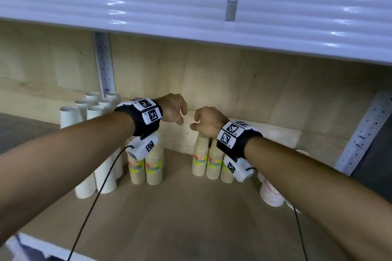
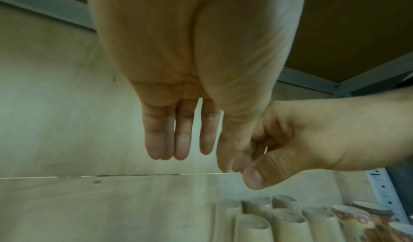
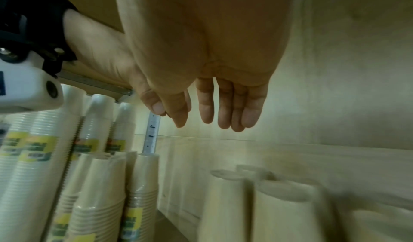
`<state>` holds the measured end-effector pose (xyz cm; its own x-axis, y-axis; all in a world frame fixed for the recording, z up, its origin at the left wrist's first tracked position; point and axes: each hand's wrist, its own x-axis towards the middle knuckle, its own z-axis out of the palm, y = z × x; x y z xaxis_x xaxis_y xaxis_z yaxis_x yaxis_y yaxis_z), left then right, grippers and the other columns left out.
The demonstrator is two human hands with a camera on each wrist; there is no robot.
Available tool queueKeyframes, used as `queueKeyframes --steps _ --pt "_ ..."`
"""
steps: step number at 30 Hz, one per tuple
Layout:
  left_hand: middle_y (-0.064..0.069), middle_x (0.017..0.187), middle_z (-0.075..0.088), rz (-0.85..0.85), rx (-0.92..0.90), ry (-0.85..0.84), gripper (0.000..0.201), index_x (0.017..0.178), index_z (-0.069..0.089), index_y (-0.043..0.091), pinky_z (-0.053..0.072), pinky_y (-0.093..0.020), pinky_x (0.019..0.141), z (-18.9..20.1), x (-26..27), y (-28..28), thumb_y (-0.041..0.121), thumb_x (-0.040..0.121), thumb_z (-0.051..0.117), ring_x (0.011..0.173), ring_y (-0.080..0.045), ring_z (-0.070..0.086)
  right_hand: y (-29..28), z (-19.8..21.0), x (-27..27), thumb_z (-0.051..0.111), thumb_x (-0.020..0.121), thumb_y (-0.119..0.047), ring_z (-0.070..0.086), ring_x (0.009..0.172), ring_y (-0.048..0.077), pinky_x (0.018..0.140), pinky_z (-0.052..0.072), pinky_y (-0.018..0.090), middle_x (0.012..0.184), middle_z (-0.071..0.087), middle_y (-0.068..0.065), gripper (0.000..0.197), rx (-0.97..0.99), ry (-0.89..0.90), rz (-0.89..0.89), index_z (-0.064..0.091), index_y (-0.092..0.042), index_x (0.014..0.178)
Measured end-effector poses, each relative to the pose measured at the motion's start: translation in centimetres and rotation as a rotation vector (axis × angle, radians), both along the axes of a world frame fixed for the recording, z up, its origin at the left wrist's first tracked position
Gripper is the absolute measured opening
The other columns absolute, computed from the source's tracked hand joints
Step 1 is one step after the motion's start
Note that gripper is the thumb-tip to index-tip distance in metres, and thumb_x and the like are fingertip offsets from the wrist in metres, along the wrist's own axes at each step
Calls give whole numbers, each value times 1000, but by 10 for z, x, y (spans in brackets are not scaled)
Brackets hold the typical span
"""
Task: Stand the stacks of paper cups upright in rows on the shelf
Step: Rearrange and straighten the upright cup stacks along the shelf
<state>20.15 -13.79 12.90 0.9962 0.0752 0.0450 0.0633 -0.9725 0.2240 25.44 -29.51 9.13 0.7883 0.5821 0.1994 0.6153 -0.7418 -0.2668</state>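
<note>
A wooden shelf point(image 1: 169, 207) with a plywood back holds upright cup stacks point(image 1: 209, 162). Above them hover the left hand point(image 1: 172, 110) and right hand point(image 1: 209, 122), fingers loose, holding nothing.

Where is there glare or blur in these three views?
Head: sharp, with white glare streaks on the upper shelf and wide-angle bending of its edge. Left wrist: dim, greenish, left hand soft, cups blurred. Right wrist: cups at lower right smeared, labelled stacks also soft.
</note>
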Motion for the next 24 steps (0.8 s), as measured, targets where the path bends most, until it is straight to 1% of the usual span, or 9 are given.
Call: queueKeyframes --steps 3,5,9,13,15,17,18,21,24 --pt "1 116 56 61 9 8 37 118 65 23 49 -29 84 -5 -17 25 26 82 74 101 -17 55 24 -5 -12 65 85 -37 62 99 24 86 53 36 111 65 5 31 9 5 81 66 -17 109" --pt "5 112 50 97 15 21 35 116 65 24 46 -28 81 -10 -30 39 26 82 74 99 -15 51 38 -9 -20 65 84 -36 63 97 25 85 54 36 109 67 5 28 7 13 118 67 -18 105" --pt "4 117 51 162 28 48 33 114 64 27 48 -27 81 -24 -51 59 29 82 72 100 -15 53 63 -17 -38 63 85 -39 64 91 26 81 55 37 101 67 5 29 -3 42 186 67 -15 101" --pt "3 118 53 172 89 104 31 114 64 18 50 -26 74 -37 -65 61 26 85 69 103 -19 59 85 -28 -47 69 81 -43 64 89 23 71 52 30 99 67 2 31 -21 72 224 67 -15 96" --pt "-4 108 63 154 158 145 20 100 67 7 51 -29 71 -43 -67 59 22 87 65 97 -23 64 95 -35 -50 68 79 -41 65 87 25 68 53 30 97 67 3 29 -33 73 224 66 -15 92" --pt "-9 95 68 153 206 167 15 86 66 4 50 -31 69 -50 -68 57 18 88 63 89 -26 66 102 -40 -53 66 79 -38 64 83 26 65 52 31 91 66 6 28 -51 76 221 65 -11 88" --pt "-11 96 69 157 221 170 15 88 66 4 51 -32 71 -54 -69 57 18 89 61 90 -27 67 104 -43 -53 65 80 -37 64 82 27 63 50 31 89 65 6 28 -59 80 219 64 -10 87" --pt "-12 108 68 143 219 159 24 108 68 1 54 -35 83 -65 -70 60 16 91 58 99 -28 66 110 -52 -52 65 80 -39 64 83 27 62 47 30 87 62 4 25 -83 107 235 59 -15 78" --pt "-12 110 67 122 171 139 25 108 69 2 55 -38 87 -73 -70 66 16 92 56 100 -28 64 113 -59 -50 69 79 -36 64 89 29 71 52 35 93 65 6 23 -73 124 250 56 -17 80"
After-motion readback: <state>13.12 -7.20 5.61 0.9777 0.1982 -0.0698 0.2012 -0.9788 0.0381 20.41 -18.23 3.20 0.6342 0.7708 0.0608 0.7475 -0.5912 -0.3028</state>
